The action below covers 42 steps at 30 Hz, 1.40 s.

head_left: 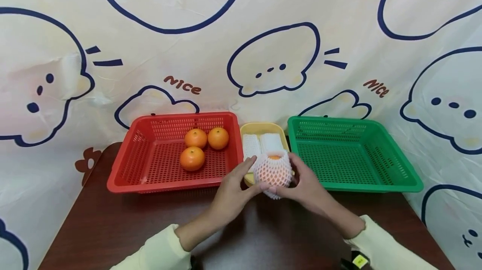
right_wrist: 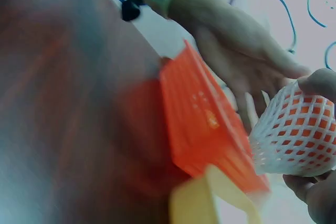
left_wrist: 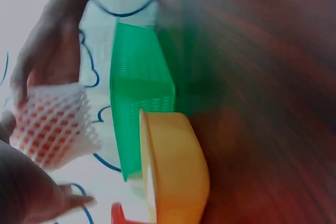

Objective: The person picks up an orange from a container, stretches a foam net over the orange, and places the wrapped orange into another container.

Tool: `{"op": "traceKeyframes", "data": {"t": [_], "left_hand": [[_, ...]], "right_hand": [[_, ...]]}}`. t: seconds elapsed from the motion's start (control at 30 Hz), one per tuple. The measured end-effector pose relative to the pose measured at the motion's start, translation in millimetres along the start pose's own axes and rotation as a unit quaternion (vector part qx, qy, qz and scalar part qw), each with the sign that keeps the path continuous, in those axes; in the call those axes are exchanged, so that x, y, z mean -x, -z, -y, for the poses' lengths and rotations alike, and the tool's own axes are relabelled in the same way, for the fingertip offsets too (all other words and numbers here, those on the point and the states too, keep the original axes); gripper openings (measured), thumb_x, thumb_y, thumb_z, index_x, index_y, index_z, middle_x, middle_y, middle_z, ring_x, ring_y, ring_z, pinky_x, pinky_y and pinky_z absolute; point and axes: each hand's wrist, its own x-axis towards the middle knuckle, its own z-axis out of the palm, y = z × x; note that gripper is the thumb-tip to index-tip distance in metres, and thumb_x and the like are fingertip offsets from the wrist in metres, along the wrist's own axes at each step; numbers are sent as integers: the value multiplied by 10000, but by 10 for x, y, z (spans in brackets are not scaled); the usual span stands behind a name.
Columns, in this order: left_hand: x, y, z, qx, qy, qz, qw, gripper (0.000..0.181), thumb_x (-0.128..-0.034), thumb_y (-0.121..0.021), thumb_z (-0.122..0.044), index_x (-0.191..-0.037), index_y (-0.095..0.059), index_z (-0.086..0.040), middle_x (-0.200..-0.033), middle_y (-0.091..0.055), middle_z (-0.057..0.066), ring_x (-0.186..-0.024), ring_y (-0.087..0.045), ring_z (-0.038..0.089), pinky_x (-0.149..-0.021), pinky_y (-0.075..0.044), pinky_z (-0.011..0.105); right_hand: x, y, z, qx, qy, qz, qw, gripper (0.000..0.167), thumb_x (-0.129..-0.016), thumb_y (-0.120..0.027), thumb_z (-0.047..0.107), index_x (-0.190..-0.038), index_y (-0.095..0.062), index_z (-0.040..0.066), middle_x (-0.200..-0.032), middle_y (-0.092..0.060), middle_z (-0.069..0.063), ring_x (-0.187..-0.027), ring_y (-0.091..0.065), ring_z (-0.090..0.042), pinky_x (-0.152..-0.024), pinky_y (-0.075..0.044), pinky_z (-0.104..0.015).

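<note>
An orange in a white foam net sleeve [head_left: 273, 173] is held up in front of the yellow basket [head_left: 263, 127]. My right hand [head_left: 306, 186] grips it from the right, thumb on the near side and fingers behind. On its left is my left hand [head_left: 231, 190], the thumb tip at the net and the fingers spread fairly straight. The right wrist view shows the left hand [right_wrist: 236, 51] with its palm facing the netted orange [right_wrist: 299, 129]. White foam nets [head_left: 270, 141] lie flat inside the yellow basket, partly hidden behind the held fruit.
The red basket [head_left: 150, 188] on the left contains several oranges, among them a front one [head_left: 192, 158]. To the right stands a green basket [head_left: 376, 187]. All the baskets sit on a dark wooden table [head_left: 150, 224] against a patterned cloth [head_left: 211, 60].
</note>
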Motion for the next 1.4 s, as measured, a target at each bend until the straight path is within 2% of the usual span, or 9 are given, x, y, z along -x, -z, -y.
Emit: {"op": "traceKeyframes", "data": {"t": [0.07, 0.17, 0.23, 0.4, 0.47, 0.57, 0.67, 0.87, 1.4], "left_hand": [[-17, -66, -10, -1002, -277, 81, 9945, 752, -954, -700, -411, -1579, -396, -121, -1621, -417, 93, -1498, -395, 237, -1221, -351, 465], [-89, -206, -27, -2090, -833, 497, 9731, 690, -1004, -641, -377, -1578, -388, -89, -1625, -410, 111, -1502, -395, 247, -1227, -350, 455], [-172, -330, -38, -2990, -1387, 727, 9413, 633, -1024, -620, -362, -1550, -430, -64, -1591, -461, 115, -1474, -441, 253, -1215, -377, 422], [-437, -634, -71, -4562, -2642, 1072, 8429, 528, -1053, -579, -341, -1479, -523, -35, -1490, -578, 103, -1392, -547, 242, -1167, -436, 327], [-539, -741, -78, -4832, -2859, 1236, 8182, 493, -1066, -556, -328, -1469, -540, -46, -1464, -605, 89, -1373, -567, 228, -1156, -443, 303], [-668, -884, -76, -5102, -2948, 1488, 7941, 458, -1087, -507, -323, -1470, -549, -75, -1447, -622, 65, -1374, -567, 205, -1153, -445, 297], [-764, -994, -44, -5324, -2784, 1745, 7802, 455, -1102, -469, -323, -1502, -519, -112, -1472, -604, 31, -1411, -529, 188, -1171, -432, 323], [-861, -1051, 26, -5429, -2480, 2038, 7760, 415, -1108, -458, -292, -1487, -544, -146, -1458, -613, -25, -1443, -489, 177, -1209, -387, 346], [-866, -1057, 34, -5846, -2659, 2167, 7352, 383, -1105, -468, -306, -1446, -592, -182, -1437, -630, -55, -1444, -487, 162, -1212, -377, 314]], "right_hand": [[-75, 165, 17, 514, -54, -243, 9984, 877, -818, -877, 327, -1514, -375, 146, -1473, -496, -100, -1294, -516, -301, -1085, -489, -555], [-245, 466, 18, 1428, -153, -668, 9874, 919, -829, -858, 361, -1539, -338, 97, -1491, -438, -160, -1288, -486, -350, -1061, -492, -610], [-398, 668, -35, 2088, -117, -914, 9736, 928, -826, -855, 362, -1535, -338, 61, -1471, -398, -214, -1264, -467, -384, -1027, -503, -632], [-829, 1100, -287, 3583, 436, -761, 9295, 840, -822, -837, 204, -1496, -380, -5, -1398, -360, -309, -1147, -494, -436, -923, -524, -638], [-983, 1233, -385, 4007, 596, -437, 9132, 810, -823, -828, 146, -1485, -389, -12, -1387, -372, -315, -1128, -513, -438, -920, -523, -629], [-1157, 1358, -482, 4423, 560, 12, 8951, 770, -821, -833, 118, -1459, -420, -7, -1373, -417, -297, -1134, -527, -432, -943, -515, -629], [-1260, 1386, -558, 4784, 428, 480, 8758, 734, -823, -838, 145, -1433, -455, 4, -1359, -471, -270, -1141, -535, -418, -978, -506, -628], [-1359, 1315, -691, 5250, 539, 1029, 8431, 655, -854, -801, 170, -1369, -463, -52, -1352, -528, -265, -1176, -525, -415, -1010, -493, -601], [-1512, 1202, -780, 5022, -455, 1709, 8465, 701, -809, -867, 140, -1379, -481, 1, -1369, -464, -272, -1229, -492, -427, -1002, -487, -623]]}}
